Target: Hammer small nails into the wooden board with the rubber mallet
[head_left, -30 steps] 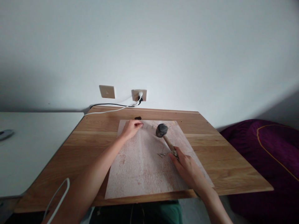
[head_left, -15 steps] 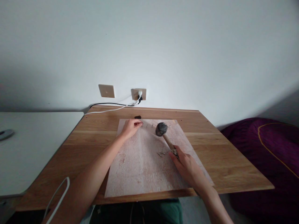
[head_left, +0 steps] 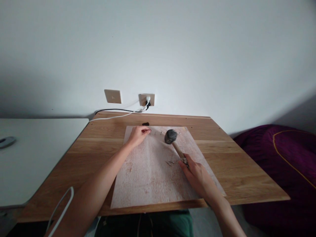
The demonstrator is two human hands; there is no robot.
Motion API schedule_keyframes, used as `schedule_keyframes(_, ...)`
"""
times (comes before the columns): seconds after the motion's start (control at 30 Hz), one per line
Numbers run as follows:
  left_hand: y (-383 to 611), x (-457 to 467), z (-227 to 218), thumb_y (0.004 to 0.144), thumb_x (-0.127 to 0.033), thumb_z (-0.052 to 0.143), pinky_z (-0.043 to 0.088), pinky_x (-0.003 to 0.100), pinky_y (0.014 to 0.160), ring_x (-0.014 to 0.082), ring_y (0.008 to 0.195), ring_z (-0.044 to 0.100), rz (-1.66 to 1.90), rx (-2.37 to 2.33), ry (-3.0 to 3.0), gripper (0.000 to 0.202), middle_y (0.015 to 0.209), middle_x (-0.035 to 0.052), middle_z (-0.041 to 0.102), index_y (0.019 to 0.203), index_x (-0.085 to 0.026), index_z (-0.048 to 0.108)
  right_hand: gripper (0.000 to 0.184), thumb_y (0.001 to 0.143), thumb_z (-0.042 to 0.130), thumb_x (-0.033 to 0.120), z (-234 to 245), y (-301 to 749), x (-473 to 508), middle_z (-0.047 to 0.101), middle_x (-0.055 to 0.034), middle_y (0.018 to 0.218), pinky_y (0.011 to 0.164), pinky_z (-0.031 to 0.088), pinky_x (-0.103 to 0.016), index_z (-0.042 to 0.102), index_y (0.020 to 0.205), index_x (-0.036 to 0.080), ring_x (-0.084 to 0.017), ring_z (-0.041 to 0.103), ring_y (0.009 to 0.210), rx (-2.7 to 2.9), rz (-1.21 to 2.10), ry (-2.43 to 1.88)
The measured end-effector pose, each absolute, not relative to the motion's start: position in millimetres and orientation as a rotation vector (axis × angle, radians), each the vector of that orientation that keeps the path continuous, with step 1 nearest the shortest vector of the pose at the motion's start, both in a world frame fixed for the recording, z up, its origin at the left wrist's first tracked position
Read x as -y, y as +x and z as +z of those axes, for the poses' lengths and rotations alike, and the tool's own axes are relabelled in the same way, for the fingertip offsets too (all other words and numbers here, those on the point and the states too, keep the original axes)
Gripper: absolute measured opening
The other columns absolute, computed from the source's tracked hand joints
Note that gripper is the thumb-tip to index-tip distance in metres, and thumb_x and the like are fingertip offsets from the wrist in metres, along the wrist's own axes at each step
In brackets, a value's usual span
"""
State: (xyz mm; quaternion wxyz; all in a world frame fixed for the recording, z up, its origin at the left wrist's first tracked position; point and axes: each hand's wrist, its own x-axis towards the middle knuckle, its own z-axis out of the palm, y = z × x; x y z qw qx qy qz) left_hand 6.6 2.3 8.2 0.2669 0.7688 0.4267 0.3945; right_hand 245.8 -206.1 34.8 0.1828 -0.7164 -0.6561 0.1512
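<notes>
A pale, reddish-stained board [head_left: 150, 174] lies on a wooden table [head_left: 247, 174]. My left hand [head_left: 138, 135] rests at the board's far edge, fingers pinched together at a small nail that stands there. Beside it a few more nails [head_left: 158, 133] stand in a row. My right hand [head_left: 197, 177] is closed round the wooden handle of a hammer [head_left: 174, 142], whose dark head rests on the board to the right of the row. A few loose nails [head_left: 170, 162] lie flat just left of my right hand.
A white table [head_left: 37, 154] adjoins on the left with a grey object [head_left: 6, 141] on it. White and black cables [head_left: 118, 113] run to a wall socket [head_left: 146, 99]. A purple cushion [head_left: 283, 164] sits to the right. A white cable loop [head_left: 61, 204] hangs at the near left.
</notes>
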Motion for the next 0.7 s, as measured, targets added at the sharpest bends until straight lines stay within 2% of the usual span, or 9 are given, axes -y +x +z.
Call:
schedule_keyframes(0.23, 7.0, -1.2, 8.1, 0.087, -0.023, 0.068, 0.052, 0.029, 0.075, 0.0203, 0.078, 0.071, 1.057, -1.17, 2.081, 0.013, 0.086, 0.0029, 0.08, 0.086, -0.02, 0.081, 0.047, 0.104, 0.034, 0.042, 34.7, 246.0, 206.4, 0.081, -0.0155, 0.102, 0.079, 0.055, -0.037, 0.058, 0.132, 0.014, -0.032, 0.077, 0.1, 1.875, 0.392, -2.035)
schedule_keyframes(0.7, 6.8, 1.2, 10.5, 0.087, -0.021, 0.069, 0.051, 0.028, 0.075, 0.0201, 0.08, 0.071, 1.017, -1.152, 2.103, 0.011, 0.086, 0.0034, 0.08, 0.086, -0.019, 0.08, 0.048, 0.104, 0.033, 0.042, 38.7, 244.3, 205.9, 0.08, -0.0169, 0.103, 0.081, 0.055, -0.037, 0.057, 0.132, 0.012, -0.034, 0.076, 0.102, 1.879, 0.436, -2.079)
